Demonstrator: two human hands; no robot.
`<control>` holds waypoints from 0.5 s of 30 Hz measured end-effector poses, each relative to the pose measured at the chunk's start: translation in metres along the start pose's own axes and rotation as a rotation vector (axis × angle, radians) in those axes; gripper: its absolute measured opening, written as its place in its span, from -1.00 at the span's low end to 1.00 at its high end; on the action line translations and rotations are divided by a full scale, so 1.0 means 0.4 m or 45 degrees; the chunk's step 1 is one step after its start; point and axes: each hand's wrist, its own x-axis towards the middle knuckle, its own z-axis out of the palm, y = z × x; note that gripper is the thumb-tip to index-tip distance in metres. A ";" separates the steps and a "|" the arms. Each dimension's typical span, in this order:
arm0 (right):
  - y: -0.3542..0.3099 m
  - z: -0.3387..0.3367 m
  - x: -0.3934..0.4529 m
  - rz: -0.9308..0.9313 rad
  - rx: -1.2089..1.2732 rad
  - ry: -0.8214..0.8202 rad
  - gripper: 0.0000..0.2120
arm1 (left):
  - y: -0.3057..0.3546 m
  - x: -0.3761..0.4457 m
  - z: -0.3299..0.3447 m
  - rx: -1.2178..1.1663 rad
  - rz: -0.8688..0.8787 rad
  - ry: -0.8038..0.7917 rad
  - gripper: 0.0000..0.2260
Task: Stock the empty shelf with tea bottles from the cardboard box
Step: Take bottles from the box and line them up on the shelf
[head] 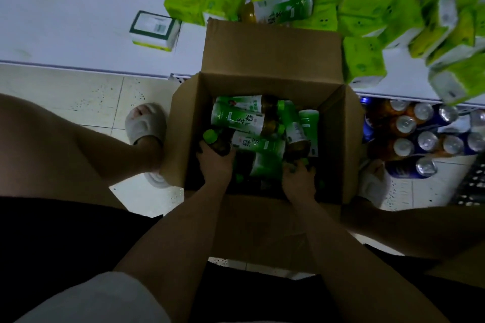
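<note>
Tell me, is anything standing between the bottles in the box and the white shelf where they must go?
Yes. The box's raised rear flap stands between the bottles and the shelf. Green packs and one lying bottle occupy the shelf behind it; the shelf's left part looks free.

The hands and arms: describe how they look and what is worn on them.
Both forearms are bare, with no long sleeves, gloves, watch or rings visible. The left hand and right hand are ungloved. A pale short sleeve shows at the left upper arm.
</note>
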 end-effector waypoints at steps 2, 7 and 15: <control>-0.001 -0.002 -0.012 -0.014 0.038 0.048 -0.57 | -0.008 -0.017 -0.003 -0.063 0.127 -0.039 -0.35; -0.007 -0.007 -0.053 -0.123 0.112 0.176 -0.58 | -0.031 -0.065 -0.006 0.015 0.461 -0.204 -0.44; -0.024 -0.035 -0.042 0.354 1.107 0.453 -0.28 | -0.024 -0.071 -0.028 0.058 0.548 -0.250 -0.43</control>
